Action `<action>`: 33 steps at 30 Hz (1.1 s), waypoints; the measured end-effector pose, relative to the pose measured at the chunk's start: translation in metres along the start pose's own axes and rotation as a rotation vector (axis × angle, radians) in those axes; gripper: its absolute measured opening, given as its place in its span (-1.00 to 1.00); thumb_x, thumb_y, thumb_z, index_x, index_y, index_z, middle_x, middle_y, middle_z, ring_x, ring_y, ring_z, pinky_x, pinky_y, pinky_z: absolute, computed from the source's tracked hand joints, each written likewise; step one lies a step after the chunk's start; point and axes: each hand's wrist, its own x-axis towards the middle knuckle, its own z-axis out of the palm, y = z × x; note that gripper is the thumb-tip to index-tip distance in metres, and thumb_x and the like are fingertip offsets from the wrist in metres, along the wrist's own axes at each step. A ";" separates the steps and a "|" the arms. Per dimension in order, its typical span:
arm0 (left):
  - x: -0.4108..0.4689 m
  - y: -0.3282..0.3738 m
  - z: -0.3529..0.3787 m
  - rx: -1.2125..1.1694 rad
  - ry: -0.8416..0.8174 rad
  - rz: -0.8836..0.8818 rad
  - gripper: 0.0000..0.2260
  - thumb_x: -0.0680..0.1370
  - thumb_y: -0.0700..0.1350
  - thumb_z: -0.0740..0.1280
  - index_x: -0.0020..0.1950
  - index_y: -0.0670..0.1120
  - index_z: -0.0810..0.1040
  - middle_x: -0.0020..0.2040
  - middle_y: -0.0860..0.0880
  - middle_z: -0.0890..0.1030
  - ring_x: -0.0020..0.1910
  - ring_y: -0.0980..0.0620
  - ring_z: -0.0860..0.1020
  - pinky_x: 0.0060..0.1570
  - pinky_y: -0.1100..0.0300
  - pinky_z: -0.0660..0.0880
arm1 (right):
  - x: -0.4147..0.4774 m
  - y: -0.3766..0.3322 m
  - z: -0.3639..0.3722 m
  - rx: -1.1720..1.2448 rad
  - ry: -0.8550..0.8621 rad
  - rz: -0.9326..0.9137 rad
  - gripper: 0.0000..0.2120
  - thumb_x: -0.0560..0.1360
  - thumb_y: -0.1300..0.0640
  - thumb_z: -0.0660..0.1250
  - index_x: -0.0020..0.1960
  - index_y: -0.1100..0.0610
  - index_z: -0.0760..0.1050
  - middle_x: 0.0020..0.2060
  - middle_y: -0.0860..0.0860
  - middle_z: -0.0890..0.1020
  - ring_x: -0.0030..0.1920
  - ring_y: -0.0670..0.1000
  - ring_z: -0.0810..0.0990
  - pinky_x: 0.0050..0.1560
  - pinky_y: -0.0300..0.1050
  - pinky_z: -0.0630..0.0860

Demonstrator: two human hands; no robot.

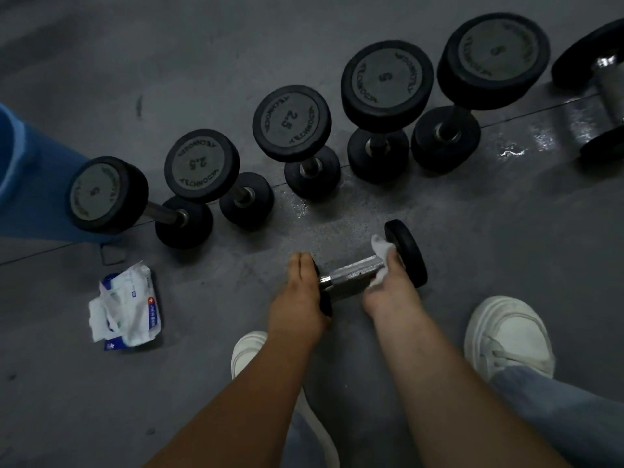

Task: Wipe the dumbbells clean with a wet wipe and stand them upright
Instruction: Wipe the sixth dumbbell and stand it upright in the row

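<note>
My left hand grips the dumbbell end; my right hand pinches the wet wipe, which should rub firmly along the whole handle.

Both forearms reaching down, left hand cupped, right hand clenched

Matt rubber, bright steel, damp cloth.
The dumbbell has a shiny knurled metal handle and dull black rubber ends; the wet wipe looks soft and white, the floor speckled grey with glossy wet patches.
</note>
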 end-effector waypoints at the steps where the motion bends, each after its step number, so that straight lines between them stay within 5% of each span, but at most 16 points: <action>1: 0.000 0.000 -0.001 -0.010 -0.001 0.001 -0.10 0.32 -0.12 0.54 0.51 -0.05 0.06 0.57 0.00 0.02 0.08 -0.16 0.57 -0.15 0.09 0.48 | -0.001 -0.002 0.003 -0.006 -0.012 0.016 -0.71 0.49 0.01 0.43 0.14 0.12 0.56 -0.05 0.05 0.59 -0.07 0.08 0.57 -0.11 0.07 0.51; 4: 0.003 -0.001 -0.002 -0.007 -0.008 0.007 -0.06 0.30 -0.12 0.57 0.52 -0.05 0.06 0.57 0.00 0.02 0.09 -0.17 0.57 -0.12 0.07 0.49 | -0.007 -0.008 0.013 0.000 -0.014 0.046 -0.70 0.58 -0.05 0.30 0.25 0.06 0.51 -0.03 0.01 0.53 0.01 0.08 0.53 0.05 0.07 0.40; 8: 0.003 -0.001 0.000 -0.003 -0.001 0.010 -0.08 0.28 -0.12 0.57 0.49 -0.04 0.08 0.55 0.02 0.04 0.09 -0.15 0.57 -0.13 0.07 0.50 | -0.010 0.000 -0.001 -0.016 0.029 0.023 -0.62 0.44 0.00 0.48 0.20 0.11 0.57 0.12 0.06 0.60 0.03 0.03 0.57 -0.08 -0.07 0.50; 11: 0.005 -0.002 -0.001 -0.019 -0.011 -0.005 -0.06 0.29 -0.10 0.57 0.51 -0.04 0.07 0.56 0.02 0.03 0.11 -0.16 0.57 -0.16 0.12 0.44 | -0.010 -0.003 0.004 -0.032 -0.050 0.008 -0.66 0.52 -0.08 0.37 0.23 0.06 0.54 0.15 0.00 0.57 0.03 -0.01 0.54 -0.04 -0.06 0.46; 13: 0.005 -0.003 0.000 -0.013 -0.004 0.003 -0.03 0.29 -0.10 0.57 0.53 -0.04 0.04 0.58 0.02 0.00 0.12 -0.15 0.57 -0.14 0.12 0.45 | -0.012 -0.008 0.011 -0.020 -0.052 0.027 -0.74 0.59 -0.08 0.27 0.14 0.07 0.54 0.02 -0.03 0.55 0.01 -0.02 0.50 0.01 -0.05 0.42; 16: 0.003 -0.002 0.002 -0.009 -0.005 0.004 -0.03 0.28 -0.11 0.58 0.53 -0.04 0.04 0.58 0.03 -0.02 0.13 -0.14 0.56 -0.11 0.10 0.45 | -0.015 -0.005 0.001 0.007 0.019 0.037 -0.85 0.58 0.01 0.29 -0.03 0.09 0.53 -0.10 -0.04 0.54 -0.06 -0.06 0.50 -0.22 -0.25 0.45; 18: 0.003 -0.002 0.001 -0.016 -0.005 0.005 -0.03 0.28 -0.12 0.58 0.52 -0.04 0.06 0.57 0.03 0.00 0.14 -0.14 0.55 -0.09 0.09 0.48 | -0.018 0.000 -0.004 0.022 0.018 0.034 -0.73 0.54 0.00 0.35 0.16 0.13 0.53 0.05 -0.03 0.56 0.05 -0.05 0.52 -0.28 -0.23 0.39; 21: 0.001 0.000 -0.002 -0.023 0.007 0.010 -0.09 0.30 -0.10 0.55 0.50 -0.05 0.08 0.55 0.02 0.05 0.12 -0.14 0.56 -0.17 0.13 0.42 | -0.019 -0.006 0.008 0.005 -0.052 0.025 -0.64 0.60 -0.05 0.27 0.32 0.10 0.48 0.07 0.02 0.55 0.04 0.01 0.55 -0.09 -0.11 0.46; 23: 0.001 0.001 -0.002 -0.026 0.017 0.011 -0.11 0.32 -0.10 0.54 0.50 -0.05 0.09 0.56 0.01 0.06 0.10 -0.14 0.56 -0.19 0.14 0.38 | -0.022 -0.008 0.012 0.023 -0.030 0.021 -0.71 0.61 -0.02 0.25 0.28 0.06 0.50 -0.02 0.00 0.53 -0.03 -0.03 0.51 0.03 -0.09 0.43; 26: 0.002 0.000 -0.001 -0.031 0.008 0.020 -0.07 0.32 -0.12 0.54 0.53 -0.05 0.05 0.58 0.01 0.00 0.14 -0.16 0.56 -0.16 0.15 0.38 | -0.017 0.002 -0.015 0.078 0.070 0.020 -0.89 0.59 0.16 0.25 0.06 0.03 0.53 -0.13 -0.04 0.56 -0.16 -0.10 0.53 -0.18 -0.25 0.47; 30: 0.001 -0.001 0.001 -0.021 -0.004 0.007 -0.03 0.31 -0.13 0.55 0.55 -0.05 0.01 0.59 0.01 -0.03 0.16 -0.17 0.55 -0.10 0.09 0.46 | -0.002 0.008 -0.034 0.344 0.138 0.120 -0.74 0.61 0.31 0.15 -0.25 0.15 0.36 -0.27 0.07 0.46 -0.30 -0.15 0.48 -0.16 -0.22 0.43; 33: 0.003 -0.002 0.002 -0.043 0.002 0.014 -0.05 0.30 -0.12 0.55 0.53 -0.04 0.04 0.58 0.01 -0.01 0.14 -0.16 0.56 -0.16 0.12 0.41 | -0.004 -0.006 -0.013 0.034 0.159 0.087 -0.66 0.62 0.30 0.10 -0.32 0.11 0.29 -0.45 0.03 0.42 -0.36 -0.12 0.37 -0.22 -0.32 0.34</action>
